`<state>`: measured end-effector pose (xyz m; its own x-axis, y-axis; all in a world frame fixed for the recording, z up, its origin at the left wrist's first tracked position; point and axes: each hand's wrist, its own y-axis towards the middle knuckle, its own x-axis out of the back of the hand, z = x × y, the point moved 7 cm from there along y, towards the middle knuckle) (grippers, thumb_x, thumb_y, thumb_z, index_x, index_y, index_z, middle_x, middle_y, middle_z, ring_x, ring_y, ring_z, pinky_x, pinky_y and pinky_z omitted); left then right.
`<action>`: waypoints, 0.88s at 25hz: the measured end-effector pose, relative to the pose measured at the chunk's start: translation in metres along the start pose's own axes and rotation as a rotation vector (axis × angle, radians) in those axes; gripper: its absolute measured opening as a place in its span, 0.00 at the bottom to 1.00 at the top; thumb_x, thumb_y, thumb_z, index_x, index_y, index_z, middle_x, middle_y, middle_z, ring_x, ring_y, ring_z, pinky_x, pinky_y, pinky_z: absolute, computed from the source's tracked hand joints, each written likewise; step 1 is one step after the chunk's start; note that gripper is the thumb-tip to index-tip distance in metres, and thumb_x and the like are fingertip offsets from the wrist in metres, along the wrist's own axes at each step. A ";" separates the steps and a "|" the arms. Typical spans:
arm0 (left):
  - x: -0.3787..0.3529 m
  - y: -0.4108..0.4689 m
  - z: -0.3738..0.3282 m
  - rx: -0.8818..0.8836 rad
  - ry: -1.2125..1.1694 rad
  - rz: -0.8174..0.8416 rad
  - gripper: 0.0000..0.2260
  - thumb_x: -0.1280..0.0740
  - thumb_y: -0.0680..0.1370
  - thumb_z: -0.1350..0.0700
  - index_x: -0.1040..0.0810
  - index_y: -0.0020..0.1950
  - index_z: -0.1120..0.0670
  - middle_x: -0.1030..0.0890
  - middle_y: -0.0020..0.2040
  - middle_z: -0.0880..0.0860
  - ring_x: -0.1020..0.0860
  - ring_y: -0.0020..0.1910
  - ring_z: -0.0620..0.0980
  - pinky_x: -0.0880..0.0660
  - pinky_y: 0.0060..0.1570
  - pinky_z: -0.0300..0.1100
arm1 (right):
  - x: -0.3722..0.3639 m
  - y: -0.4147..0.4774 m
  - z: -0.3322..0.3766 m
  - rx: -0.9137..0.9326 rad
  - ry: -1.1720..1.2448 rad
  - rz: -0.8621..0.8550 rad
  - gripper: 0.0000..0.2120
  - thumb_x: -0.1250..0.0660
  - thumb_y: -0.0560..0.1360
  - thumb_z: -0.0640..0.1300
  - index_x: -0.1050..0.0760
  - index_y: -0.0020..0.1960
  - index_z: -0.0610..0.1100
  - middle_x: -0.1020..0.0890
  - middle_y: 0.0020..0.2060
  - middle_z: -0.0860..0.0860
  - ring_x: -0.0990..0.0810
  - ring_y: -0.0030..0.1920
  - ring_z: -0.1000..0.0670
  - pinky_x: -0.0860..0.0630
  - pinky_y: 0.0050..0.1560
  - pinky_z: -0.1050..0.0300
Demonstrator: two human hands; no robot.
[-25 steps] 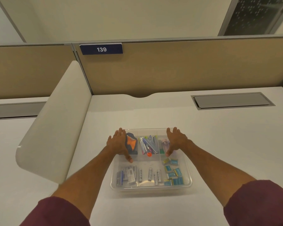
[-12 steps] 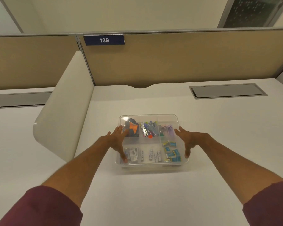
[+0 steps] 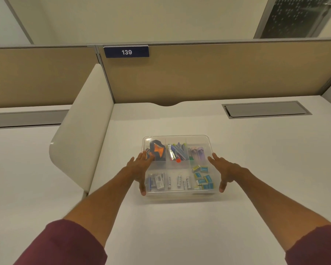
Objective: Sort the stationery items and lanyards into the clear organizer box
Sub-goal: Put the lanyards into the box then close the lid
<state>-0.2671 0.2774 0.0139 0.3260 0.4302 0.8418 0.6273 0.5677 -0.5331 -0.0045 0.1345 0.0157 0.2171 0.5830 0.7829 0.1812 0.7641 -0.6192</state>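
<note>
Left hand [image 3: 139, 169], right hand [image 3: 225, 170] flank box [image 3: 180, 195], outstretched; contact unclear.

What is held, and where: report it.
The clear organizer box, between flat palms: left hand against its left wall, right hand against its right wall.

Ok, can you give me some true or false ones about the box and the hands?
1. The orange and black lanyard lies in the far-left compartment of the clear box. True.
2. Both hands are on the box's left side. False: the left hand is at its left side and the right hand at its right side, both with straight fingers and holding nothing.
3. The little teal boxes sit in the near-right compartment. True.
4. The sign on the partition says 245. False: the sign says 139.
</note>
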 end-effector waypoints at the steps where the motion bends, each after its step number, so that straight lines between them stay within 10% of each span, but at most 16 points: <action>1: -0.001 0.001 -0.001 0.009 0.004 -0.001 0.65 0.19 0.56 0.40 0.62 0.77 0.49 0.60 0.79 0.56 0.61 0.78 0.58 0.54 0.76 0.62 | -0.001 0.001 -0.001 -0.010 -0.020 -0.004 0.64 0.18 0.60 0.48 0.63 0.78 0.46 0.62 0.78 0.45 0.55 0.78 0.42 0.44 0.76 0.40; 10: 0.008 -0.007 -0.003 0.047 -0.056 -0.025 0.60 0.19 0.57 0.40 0.53 0.78 0.47 0.56 0.80 0.54 0.56 0.78 0.59 0.54 0.75 0.65 | 0.010 -0.005 0.006 -0.042 0.006 -0.085 0.62 0.20 0.62 0.53 0.63 0.78 0.46 0.56 0.78 0.44 0.56 0.78 0.40 0.46 0.75 0.38; 17: 0.049 -0.006 -0.042 0.070 -0.212 -0.358 0.34 0.30 0.72 0.41 0.38 0.73 0.51 0.39 0.76 0.53 0.40 0.74 0.54 0.41 0.73 0.56 | 0.041 -0.022 0.009 -0.171 0.135 -0.445 0.42 0.49 0.74 0.70 0.56 0.78 0.46 0.53 0.79 0.45 0.53 0.79 0.43 0.51 0.76 0.42; 22: 0.072 0.004 -0.081 0.149 -0.188 -0.421 0.35 0.46 0.77 0.34 0.51 0.78 0.50 0.54 0.80 0.54 0.54 0.79 0.57 0.55 0.76 0.58 | 0.066 -0.027 -0.005 -0.168 0.197 -0.550 0.41 0.56 0.74 0.72 0.56 0.78 0.47 0.54 0.79 0.46 0.55 0.79 0.43 0.55 0.77 0.41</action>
